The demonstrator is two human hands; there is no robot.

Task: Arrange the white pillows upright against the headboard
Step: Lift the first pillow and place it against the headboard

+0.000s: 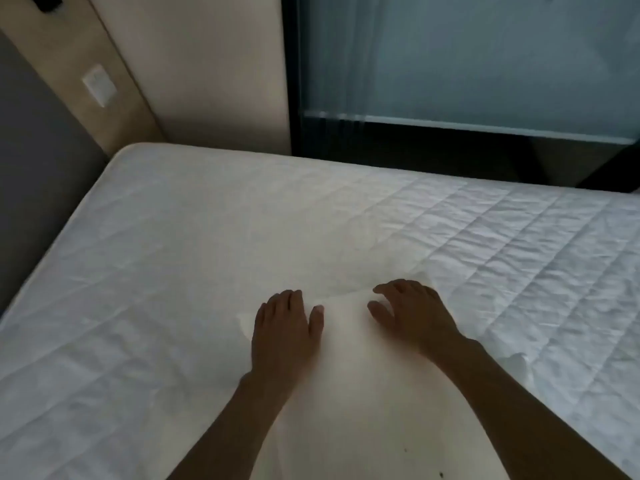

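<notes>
Pillow (349,358) lies flat on the mattress (173,254) under the spread, ungripping left hand (282,323) and right hand (412,311), far from the grey headboard (38,188), so nothing looks arranged yet.

no text, label, brand, number or sign can be read anywhere in this view. the white wall plate (98,85) at ten o'clock is plain and blurred, with no marking that can be made out. the dark object (46,2) at the eleven o'clock corner is cut off by the frame edge and shows no lettering. the white pillow (349,368) at six o'clock carries a few small dark specks near its lower end, but these are not characters.
</notes>
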